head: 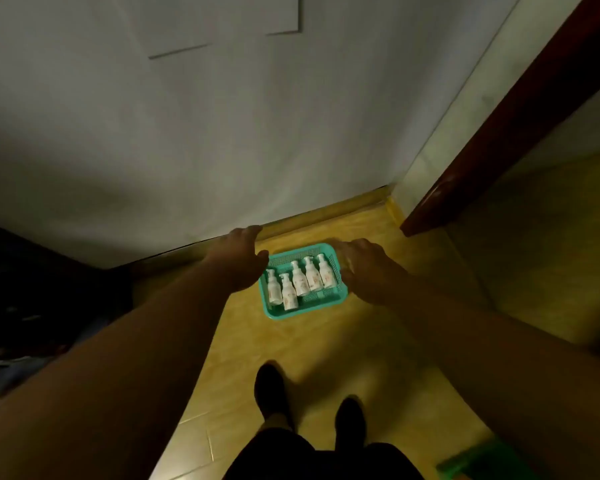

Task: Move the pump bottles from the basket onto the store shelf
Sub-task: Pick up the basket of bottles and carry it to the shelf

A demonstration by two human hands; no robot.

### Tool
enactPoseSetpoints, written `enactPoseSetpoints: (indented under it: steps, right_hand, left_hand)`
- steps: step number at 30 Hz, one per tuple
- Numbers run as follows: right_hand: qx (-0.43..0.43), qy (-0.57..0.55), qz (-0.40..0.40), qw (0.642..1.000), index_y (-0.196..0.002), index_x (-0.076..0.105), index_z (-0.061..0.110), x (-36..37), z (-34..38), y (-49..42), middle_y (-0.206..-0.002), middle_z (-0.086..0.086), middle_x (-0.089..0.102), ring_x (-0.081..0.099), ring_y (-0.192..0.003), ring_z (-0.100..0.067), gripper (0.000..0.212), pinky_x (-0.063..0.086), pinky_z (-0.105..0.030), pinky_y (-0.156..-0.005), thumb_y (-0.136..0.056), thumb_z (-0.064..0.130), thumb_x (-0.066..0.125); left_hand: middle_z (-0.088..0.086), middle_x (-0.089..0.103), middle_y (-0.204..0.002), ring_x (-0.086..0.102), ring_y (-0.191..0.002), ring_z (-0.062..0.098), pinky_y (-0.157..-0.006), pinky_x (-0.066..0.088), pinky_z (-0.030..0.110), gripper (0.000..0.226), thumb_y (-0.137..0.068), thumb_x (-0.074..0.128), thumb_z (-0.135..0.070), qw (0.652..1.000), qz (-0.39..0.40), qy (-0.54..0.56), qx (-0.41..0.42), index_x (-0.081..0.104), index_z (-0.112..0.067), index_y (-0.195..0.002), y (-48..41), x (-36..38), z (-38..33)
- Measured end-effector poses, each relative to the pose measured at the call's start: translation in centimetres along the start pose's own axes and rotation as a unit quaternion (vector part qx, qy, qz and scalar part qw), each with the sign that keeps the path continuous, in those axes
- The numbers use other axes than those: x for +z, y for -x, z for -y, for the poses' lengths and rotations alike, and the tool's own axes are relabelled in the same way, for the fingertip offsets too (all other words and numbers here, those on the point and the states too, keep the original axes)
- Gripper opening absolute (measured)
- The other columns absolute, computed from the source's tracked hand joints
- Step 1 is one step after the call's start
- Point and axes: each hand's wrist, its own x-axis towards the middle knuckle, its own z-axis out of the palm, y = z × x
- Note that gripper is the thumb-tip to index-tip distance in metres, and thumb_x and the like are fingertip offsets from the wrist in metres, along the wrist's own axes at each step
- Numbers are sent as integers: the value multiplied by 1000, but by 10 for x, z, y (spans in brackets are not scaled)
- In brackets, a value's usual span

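Note:
A teal plastic basket [307, 310] sits on the yellow tiled floor close to the wall. Several white pump bottles [300, 282] lie side by side in it, their pump heads toward the wall. My left hand [243, 259] is spread open over the basket's left side, fingers apart and empty. My right hand [364, 268] hovers over the right rim with its fingers loosely curved and hides part of that rim. Both hands look nearer to the camera than the basket. No shelf is in view.
A white wall [187, 133] with a wooden skirting board [326, 211] rises just behind the basket. A dark red door frame [499, 133] slants at the right. Dark furniture [32, 289] stands at the left. My feet [309, 403] are below, and a green object [478, 462] lies bottom right.

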Motion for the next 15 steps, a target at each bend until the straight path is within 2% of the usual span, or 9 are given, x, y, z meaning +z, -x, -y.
enactPoseSetpoints:
  steps: [6,12,15]
  right_hand:
    - [57,3,-7,998,-150,39,25,19,0,-40,-151,-5,42,40,-136,-29,58,39,-44,-108,-95,33,55]
    - [86,-34,12,996,-149,38,28,54,-19,-85,-147,-9,42,43,-133,-32,57,47,-49,-104,-95,33,54]
    - [82,-36,15,996,-150,37,25,89,-40,-118,-150,-10,40,39,-136,-33,57,45,-50,-106,-96,31,55]
  left_hand:
    - [14,41,-152,48,-131,36,-105,44,46,63,-96,54,-44,999,41,-9,15,33,-24,-151,-52,14,25]
    - [13,43,-151,50,-129,36,-101,45,46,62,-96,54,-45,999,49,-9,2,33,-24,-151,-102,43,45]
    - [12,44,-151,48,-132,33,-103,43,43,61,-96,54,-42,999,41,4,-17,35,-22,-150,-136,76,59]
